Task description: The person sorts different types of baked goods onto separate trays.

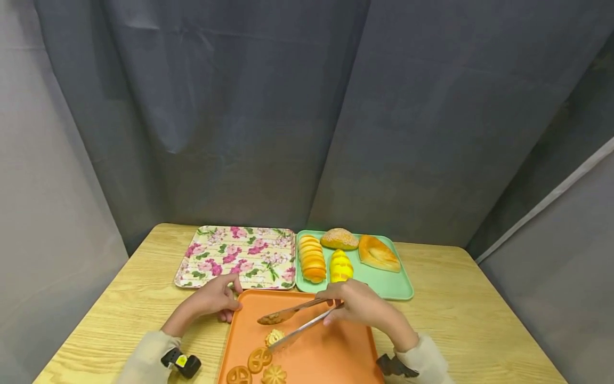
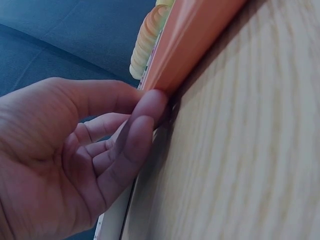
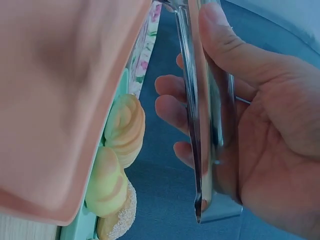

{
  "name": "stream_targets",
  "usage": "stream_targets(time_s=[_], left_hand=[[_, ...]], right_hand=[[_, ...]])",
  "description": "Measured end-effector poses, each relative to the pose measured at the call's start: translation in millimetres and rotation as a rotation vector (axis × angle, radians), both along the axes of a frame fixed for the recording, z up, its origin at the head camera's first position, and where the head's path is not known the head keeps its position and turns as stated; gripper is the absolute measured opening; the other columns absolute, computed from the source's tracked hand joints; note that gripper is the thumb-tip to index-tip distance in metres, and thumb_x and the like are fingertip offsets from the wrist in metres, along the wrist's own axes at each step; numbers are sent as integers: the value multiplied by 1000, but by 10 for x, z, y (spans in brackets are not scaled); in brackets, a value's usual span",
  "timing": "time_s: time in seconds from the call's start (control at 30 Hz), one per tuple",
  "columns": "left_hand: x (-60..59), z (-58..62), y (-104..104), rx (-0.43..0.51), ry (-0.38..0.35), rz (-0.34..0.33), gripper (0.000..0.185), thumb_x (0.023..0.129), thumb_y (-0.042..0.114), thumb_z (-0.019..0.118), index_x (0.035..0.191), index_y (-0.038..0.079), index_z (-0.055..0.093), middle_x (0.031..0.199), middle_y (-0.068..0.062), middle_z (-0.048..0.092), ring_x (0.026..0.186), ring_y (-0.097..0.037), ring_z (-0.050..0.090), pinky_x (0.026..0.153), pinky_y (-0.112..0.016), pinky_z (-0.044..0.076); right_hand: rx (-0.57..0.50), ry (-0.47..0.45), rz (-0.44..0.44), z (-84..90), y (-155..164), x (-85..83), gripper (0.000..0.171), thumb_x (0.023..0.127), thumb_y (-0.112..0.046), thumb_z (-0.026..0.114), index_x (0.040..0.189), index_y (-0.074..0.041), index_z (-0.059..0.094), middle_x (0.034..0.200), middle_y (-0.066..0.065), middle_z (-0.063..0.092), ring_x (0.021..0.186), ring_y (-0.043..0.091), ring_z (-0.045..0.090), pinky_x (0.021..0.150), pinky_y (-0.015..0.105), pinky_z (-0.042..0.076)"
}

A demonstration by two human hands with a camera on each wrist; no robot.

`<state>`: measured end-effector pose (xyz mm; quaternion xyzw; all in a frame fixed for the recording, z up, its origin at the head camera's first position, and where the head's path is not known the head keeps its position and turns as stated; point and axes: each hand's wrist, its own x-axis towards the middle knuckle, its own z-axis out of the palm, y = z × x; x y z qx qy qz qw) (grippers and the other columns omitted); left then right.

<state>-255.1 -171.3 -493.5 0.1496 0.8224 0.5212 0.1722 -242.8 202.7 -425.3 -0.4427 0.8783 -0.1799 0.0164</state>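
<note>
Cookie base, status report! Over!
Right grip holds tongs, tips apart. Left grip touches orange tray. Swirl cookie near tips. Nearest pretzel maybe in the way.

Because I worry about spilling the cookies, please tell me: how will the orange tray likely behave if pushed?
The orange tray is probably stiff, as its edges look straight. Broad and flat, it should slide rather than tip. Its surface looks smooth, so the cookies may shift.
</note>
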Motion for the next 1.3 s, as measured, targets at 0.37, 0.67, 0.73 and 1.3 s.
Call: stream_targets(time_s=[0.37,0.67,0.73,1.3], left_hand=[[8,12,23,16,-12,-18,26,90,1,71,104,-5,51,60,-14,67,48,-20,64,47,-33,55],[22,14,8,15,-1,-19,25,89,1,71,104,-5,51,60,-17,67,48,-18,63,47,-32,54],[21,6,4,16,-2,-20,25,90,1,70,104,-5,50,60,-17,67,47,-17,63,47,-32,54],[3,5,-9,6,10,-19,25,90,1,70,105,-5,51,61,-18,67,48,-20,64,47,-33,54]], right_hand=[[13,48,-33,-36,-11,29,36,83,-33,79,113,-13,78,79,-11,63,64,-3,37,59,16,34],[1,89,-21,-36,-40,30,36,83,-34,77,112,-12,78,91,0,75,66,-6,46,64,17,42],[4,90,-23,-31,-42,32,37,84,-35,77,113,-12,78,91,0,76,66,-6,47,65,17,43],[-12,191,-65,-21,-15,2,34,83,-38,76,108,-16,79,91,-2,76,68,1,56,58,18,42]])
